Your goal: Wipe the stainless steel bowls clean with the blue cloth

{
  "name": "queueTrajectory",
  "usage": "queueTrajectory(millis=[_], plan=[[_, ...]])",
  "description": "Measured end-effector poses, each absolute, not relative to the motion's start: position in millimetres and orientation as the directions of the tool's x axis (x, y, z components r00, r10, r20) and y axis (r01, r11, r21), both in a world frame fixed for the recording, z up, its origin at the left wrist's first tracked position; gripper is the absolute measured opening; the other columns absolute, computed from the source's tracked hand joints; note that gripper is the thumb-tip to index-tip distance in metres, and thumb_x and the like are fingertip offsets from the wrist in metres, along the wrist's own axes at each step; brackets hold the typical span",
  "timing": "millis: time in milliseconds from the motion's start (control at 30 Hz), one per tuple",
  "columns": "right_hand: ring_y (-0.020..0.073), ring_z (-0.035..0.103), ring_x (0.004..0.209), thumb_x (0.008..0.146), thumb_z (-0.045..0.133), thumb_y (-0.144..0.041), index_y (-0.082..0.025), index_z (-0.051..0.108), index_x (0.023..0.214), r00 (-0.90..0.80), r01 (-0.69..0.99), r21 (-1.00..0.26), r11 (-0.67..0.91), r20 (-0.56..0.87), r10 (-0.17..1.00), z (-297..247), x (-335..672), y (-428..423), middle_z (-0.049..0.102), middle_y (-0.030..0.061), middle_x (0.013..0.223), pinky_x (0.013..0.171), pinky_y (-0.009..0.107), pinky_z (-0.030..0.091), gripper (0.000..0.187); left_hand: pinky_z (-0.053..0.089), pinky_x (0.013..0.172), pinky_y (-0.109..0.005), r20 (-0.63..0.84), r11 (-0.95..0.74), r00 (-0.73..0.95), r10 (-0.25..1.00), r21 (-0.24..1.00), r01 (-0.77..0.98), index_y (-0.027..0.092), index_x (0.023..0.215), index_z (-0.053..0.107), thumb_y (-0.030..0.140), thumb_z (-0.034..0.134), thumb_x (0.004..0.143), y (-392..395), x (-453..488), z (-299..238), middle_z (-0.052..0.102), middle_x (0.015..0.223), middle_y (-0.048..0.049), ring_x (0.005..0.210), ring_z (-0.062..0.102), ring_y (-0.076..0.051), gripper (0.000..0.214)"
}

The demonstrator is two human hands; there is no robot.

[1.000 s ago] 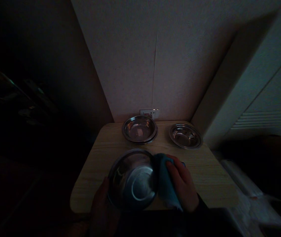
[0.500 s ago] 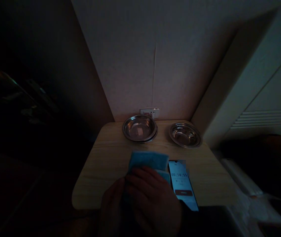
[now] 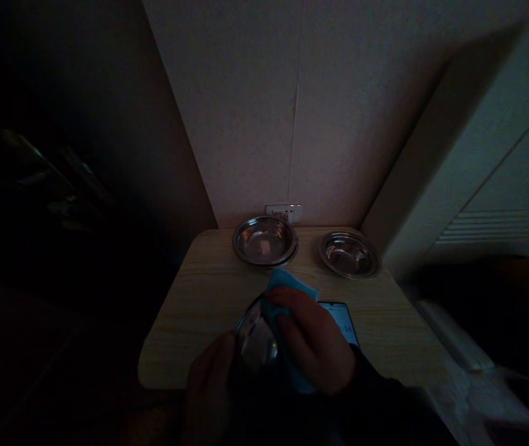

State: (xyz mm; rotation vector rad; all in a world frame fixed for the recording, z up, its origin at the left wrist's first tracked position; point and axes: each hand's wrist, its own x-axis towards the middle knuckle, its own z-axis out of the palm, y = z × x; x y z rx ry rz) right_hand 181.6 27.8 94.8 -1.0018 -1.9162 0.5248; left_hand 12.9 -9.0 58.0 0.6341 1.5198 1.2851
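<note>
In dim light my left hand grips a steel bowl by its near left rim, over the front of a small wooden table. The bowl is tilted. My right hand presses a blue cloth against the bowl's right side, fingers curled over the cloth. A phone with a lit screen lies on the table just right of my right hand, partly hidden by it.
Two more steel bowls stand at the back of the table: one, perhaps a stack, by a wall socket, and another to its right. A white panelled wall rises on the right. Darkness lies to the left.
A second ago the bowl faced me with the cloth at its right rim. Half a second ago the cloth and both hands covered it. Now the bowl shows again, tilted, with the cloth on it.
</note>
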Motion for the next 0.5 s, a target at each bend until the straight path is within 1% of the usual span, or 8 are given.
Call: queueTrajectory(millis=[67, 100, 200, 300, 367, 433, 467, 500], plan=[[0.0191, 0.061, 0.101, 0.091, 0.038, -0.025, -0.017, 0.058, 0.112, -0.147, 0.430, -0.804, 0.410, 0.385, 0.911, 81.8, 188.7, 34.5, 0.066, 0.0086, 0.109, 0.088, 0.033, 0.048, 0.030, 0.049, 0.056, -0.029, -0.389, 0.287, -0.319, 0.864, 0.902, -0.322, 0.016, 0.068, 0.068, 0.051, 0.069, 0.061, -6.3, 13.1, 62.9, 0.068, 0.066, -0.0043, 0.061, 0.060, -0.020, 0.036], [0.0189, 0.061, 0.100, 0.093, 0.037, -0.027, -0.018, 0.058, 0.112, -0.103, 0.412, -0.842, 0.347, 0.336, 0.936, 74.4, 190.7, 34.4, 0.066, 0.0078, 0.108, 0.088, 0.032, 0.048, 0.030, 0.050, 0.057, -0.029, -0.417, 0.277, -0.318, 0.851, 0.872, -0.404, 0.015, 0.070, 0.069, 0.051, 0.069, 0.061, -3.8, 13.3, 65.4, 0.069, 0.068, -0.0049, 0.062, 0.061, -0.020, 0.037], [0.0196, 0.062, 0.099, 0.093, 0.038, -0.034, -0.020, 0.059, 0.112, 0.037, 0.383, -0.894, 0.234, 0.268, 0.963, 52.2, 189.1, 18.1, 0.067, 0.0065, 0.106, 0.084, 0.031, 0.050, 0.032, 0.053, 0.069, -0.034, -0.521, 0.242, -0.302, 0.798, 0.736, -0.632, 0.014, 0.084, 0.070, 0.047, 0.064, 0.067, 5.9, 14.2, 71.1, 0.072, 0.081, -0.0075, 0.078, 0.066, -0.025, 0.038], [0.0206, 0.065, 0.090, 0.091, 0.041, -0.039, -0.022, 0.063, 0.107, 0.202, 0.373, -0.918, 0.133, 0.220, 0.954, 36.7, 186.4, -9.8, 0.070, 0.0053, 0.099, 0.077, 0.031, 0.053, 0.032, 0.050, 0.085, -0.039, -0.570, 0.240, -0.247, 0.784, 0.645, -0.726, 0.014, 0.093, 0.070, 0.041, 0.056, 0.076, 14.0, 14.1, 73.7, 0.073, 0.089, -0.0084, 0.096, 0.064, -0.027, 0.035], [0.0216, 0.066, 0.085, 0.089, 0.045, -0.043, -0.024, 0.065, 0.100, 0.337, 0.371, -0.926, 0.070, 0.204, 0.919, 33.8, 190.5, -22.5, 0.070, 0.0046, 0.095, 0.073, 0.031, 0.055, 0.031, 0.046, 0.092, -0.039, -0.597, 0.248, -0.231, 0.769, 0.610, -0.752, 0.016, 0.090, 0.071, 0.035, 0.050, 0.081, 16.5, 14.1, 74.6, 0.073, 0.091, -0.0073, 0.102, 0.062, -0.025, 0.030], [0.0228, 0.065, 0.086, 0.087, 0.047, -0.046, -0.024, 0.066, 0.098, 0.478, 0.374, -0.927, 0.031, 0.221, 0.850, 39.1, 198.9, -24.6, 0.070, 0.0051, 0.094, 0.071, 0.031, 0.055, 0.031, 0.043, 0.097, -0.038, -0.627, 0.268, -0.204, 0.752, 0.573, -0.775, 0.018, 0.084, 0.073, 0.028, 0.045, 0.083, 16.5, 15.2, 75.0, 0.073, 0.093, -0.0060, 0.106, 0.060, -0.024, 0.030], [0.0232, 0.065, 0.087, 0.086, 0.047, -0.047, -0.024, 0.065, 0.098, 0.517, 0.377, -0.926, 0.024, 0.232, 0.824, 44.7, 203.2, -21.6, 0.070, 0.0054, 0.095, 0.071, 0.032, 0.055, 0.031, 0.042, 0.098, -0.038, -0.635, 0.278, -0.188, 0.749, 0.559, -0.781, 0.018, 0.082, 0.073, 0.027, 0.044, 0.084, 15.7, 16.4, 74.9, 0.073, 0.093, -0.0058, 0.107, 0.060, -0.023, 0.030], [0.0232, 0.064, 0.088, 0.087, 0.046, -0.046, -0.023, 0.064, 0.100, 0.521, 0.385, -0.922, 0.032, 0.246, 0.817, 51.9, 206.7, -16.5, 0.069, 0.0060, 0.096, 0.073, 0.032, 0.055, 0.032, 0.041, 0.099, -0.037, -0.633, 0.291, -0.165, 0.756, 0.551, -0.782, 0.019, 0.081, 0.073, 0.027, 0.044, 0.084, 14.6, 18.1, 74.6, 0.073, 0.093, -0.0060, 0.108, 0.059, -0.024, 0.031]])
